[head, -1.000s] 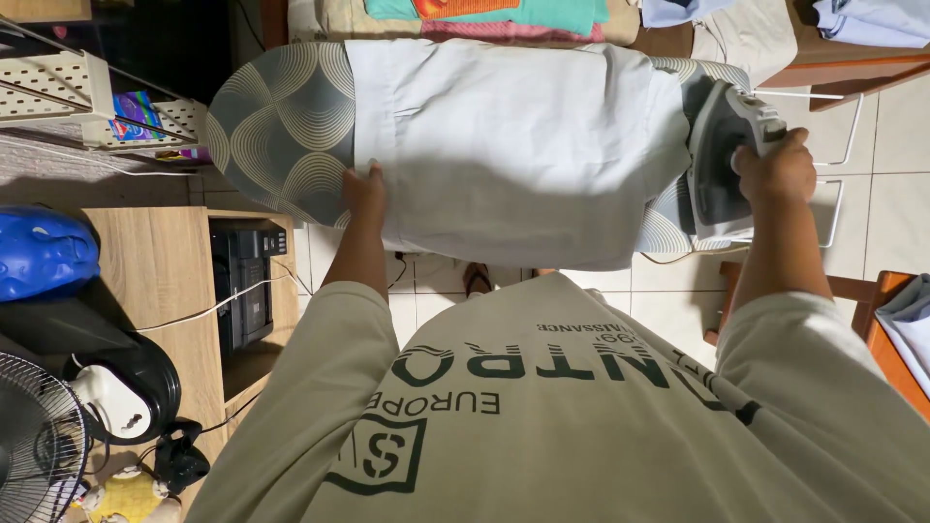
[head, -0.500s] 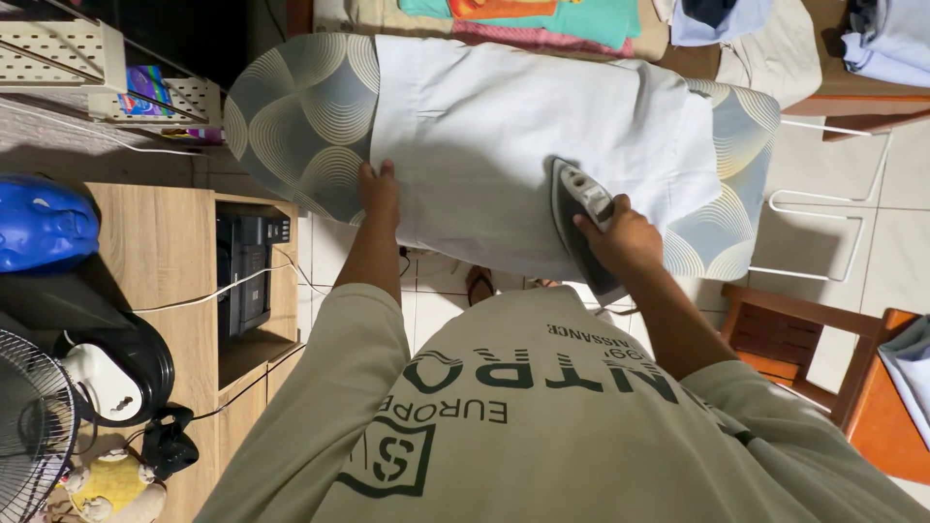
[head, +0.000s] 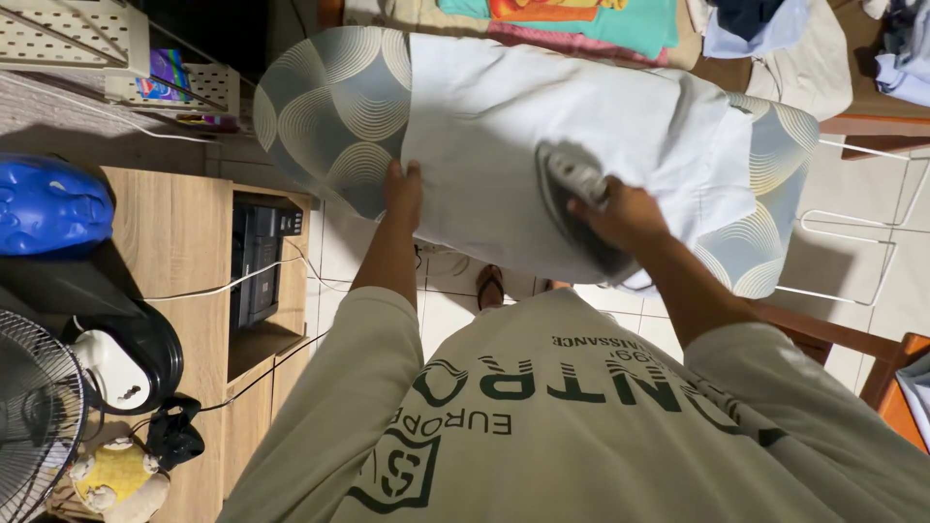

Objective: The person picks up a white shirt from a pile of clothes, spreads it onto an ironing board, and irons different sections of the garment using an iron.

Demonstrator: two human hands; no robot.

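Iron [head: 578, 203] soleplate-down on pale garment [head: 542, 155], near-right of ironing board [head: 329, 107]. Right hand [head: 625, 215] fingers wrapped round handle for pressing. Left hand [head: 403, 192] flat, fingers spread, pinning cloth's left edge taut.

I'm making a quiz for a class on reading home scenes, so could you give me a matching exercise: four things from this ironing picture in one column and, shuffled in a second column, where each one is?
Things:
1. iron
2. left hand
3. blue helmet-like object
4. fan

Places:
A. on the wooden cabinet top at the left of the picture
B. at the lower left corner, by the cabinet
C. on the pale cloth, gripped by the right hand
D. pressing the near edge of the cloth on the ironing board

Pairs: 1-C, 2-D, 3-A, 4-B
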